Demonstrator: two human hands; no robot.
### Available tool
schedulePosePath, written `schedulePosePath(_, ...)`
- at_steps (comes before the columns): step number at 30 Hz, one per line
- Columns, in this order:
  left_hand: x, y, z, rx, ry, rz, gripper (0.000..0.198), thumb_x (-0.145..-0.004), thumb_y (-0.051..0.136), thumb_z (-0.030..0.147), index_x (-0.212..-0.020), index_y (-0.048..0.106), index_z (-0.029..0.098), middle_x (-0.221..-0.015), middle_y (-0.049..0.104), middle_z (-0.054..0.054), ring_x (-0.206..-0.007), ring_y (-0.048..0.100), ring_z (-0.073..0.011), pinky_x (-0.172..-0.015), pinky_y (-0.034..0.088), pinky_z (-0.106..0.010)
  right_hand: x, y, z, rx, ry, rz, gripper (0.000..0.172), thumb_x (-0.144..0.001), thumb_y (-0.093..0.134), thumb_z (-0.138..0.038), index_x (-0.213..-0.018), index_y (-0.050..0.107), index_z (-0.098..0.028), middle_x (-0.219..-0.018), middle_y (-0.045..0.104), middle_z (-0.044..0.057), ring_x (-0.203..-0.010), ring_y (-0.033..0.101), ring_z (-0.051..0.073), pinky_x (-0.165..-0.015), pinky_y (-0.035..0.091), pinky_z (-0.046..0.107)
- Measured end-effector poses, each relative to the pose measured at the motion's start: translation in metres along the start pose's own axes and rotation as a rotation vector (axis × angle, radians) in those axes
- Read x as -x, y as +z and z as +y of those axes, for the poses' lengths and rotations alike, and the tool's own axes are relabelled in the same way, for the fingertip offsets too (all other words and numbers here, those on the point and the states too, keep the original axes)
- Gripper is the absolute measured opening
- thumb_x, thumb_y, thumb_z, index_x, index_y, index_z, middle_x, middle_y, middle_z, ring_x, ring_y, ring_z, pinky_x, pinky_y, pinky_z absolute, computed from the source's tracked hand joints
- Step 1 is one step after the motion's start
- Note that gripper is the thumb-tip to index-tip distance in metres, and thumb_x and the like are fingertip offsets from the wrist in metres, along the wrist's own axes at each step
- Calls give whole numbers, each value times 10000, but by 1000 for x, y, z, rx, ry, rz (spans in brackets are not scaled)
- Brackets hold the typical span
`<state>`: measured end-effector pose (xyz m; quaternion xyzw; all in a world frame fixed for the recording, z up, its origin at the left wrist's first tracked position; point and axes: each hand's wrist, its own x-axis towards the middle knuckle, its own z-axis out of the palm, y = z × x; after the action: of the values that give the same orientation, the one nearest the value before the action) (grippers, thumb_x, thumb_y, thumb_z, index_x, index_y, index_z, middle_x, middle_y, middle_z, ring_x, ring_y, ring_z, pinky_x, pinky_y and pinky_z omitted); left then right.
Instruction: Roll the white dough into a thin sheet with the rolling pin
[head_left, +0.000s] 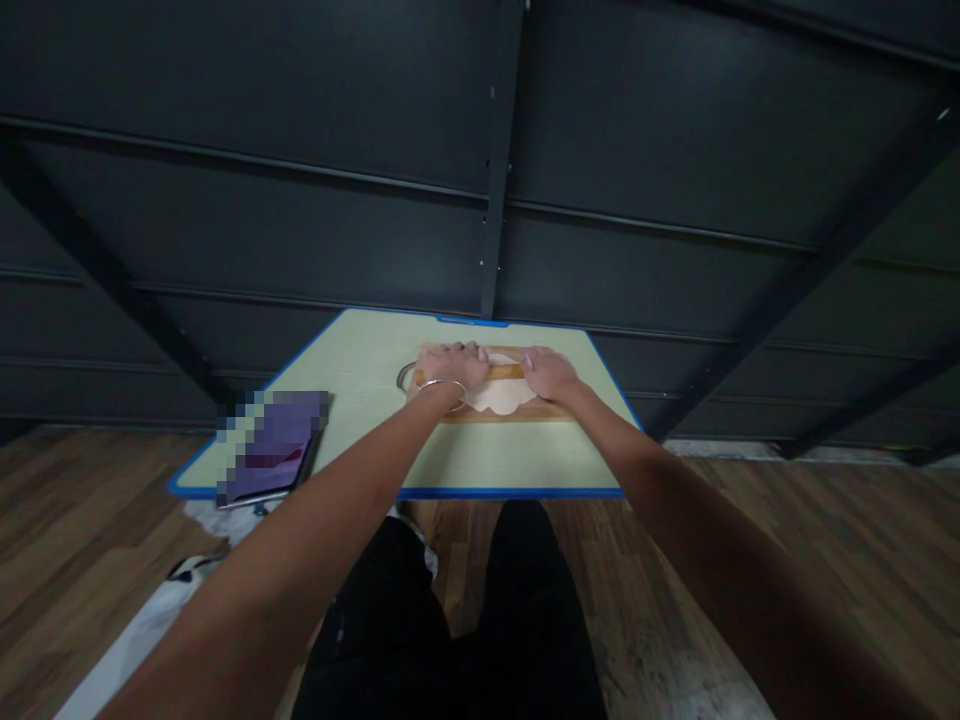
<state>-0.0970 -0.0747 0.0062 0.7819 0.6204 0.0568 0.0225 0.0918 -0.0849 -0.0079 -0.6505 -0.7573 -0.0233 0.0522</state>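
Note:
A wooden rolling pin lies crosswise over a pale, flattened sheet of dough with a wavy edge. Beneath the dough is a wooden cutting board, with a metal ring handle at its left end. My left hand is closed over the left end of the rolling pin, a thin bangle around its wrist. On the pin's right end, my right hand rests with curled fingers. The ends of the pin are hidden under my hands.
The board lies on a small pale table with blue edging. A tablet-like device, partly pixelated, sits at its left front corner. Dark metal panels stand right behind the table. White material lies below left.

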Motion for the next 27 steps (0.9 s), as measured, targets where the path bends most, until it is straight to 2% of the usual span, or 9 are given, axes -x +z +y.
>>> schedulePosePath(4, 1, 4, 0, -12, -48, 56, 563, -1078, 197, 394, -1317, 663, 188, -1399, 673, -169, -1269, 629, -345, -1021, 464, -488, 3, 2, 1, 4, 2, 7, 521, -1131, 219, -344, -1431, 626, -215, -1504, 613, 95, -1366, 544, 256, -1173, 372, 391)
schedulePosePath(11, 9, 4, 4, -42, -49, 65, 592, -1084, 194, 407, -1381, 651, 176, -1442, 660, -170, -1315, 612, -349, -1026, 476, -484, 7, 12, 6, -34, 1, 65, 502, -1137, 241, -366, -1448, 602, -207, -1545, 574, 94, -1394, 509, 255, -1181, 360, 408)
schedulePosePath(17, 13, 8, 6, -61, -44, 114, 614, -1081, 210, 419, -1395, 650, 127, -1398, 687, -181, -1259, 647, -373, -987, 497, -487, 9, 21, 8, -56, -18, 103, 499, -1140, 250, -359, -1416, 631, -194, -1519, 594, 112, -1399, 502, 282, -1156, 381, 455)
schedulePosePath(27, 20, 8, 10, -28, -58, 154, 609, -1074, 234, 443, -1461, 602, 149, -1373, 696, -188, -1234, 648, -377, -951, 502, -494, 14, 28, 9, -84, -37, 169, 490, -1132, 254, -331, -1436, 617, -204, -1515, 596, 97, -1397, 492, 265, -1176, 356, 455)
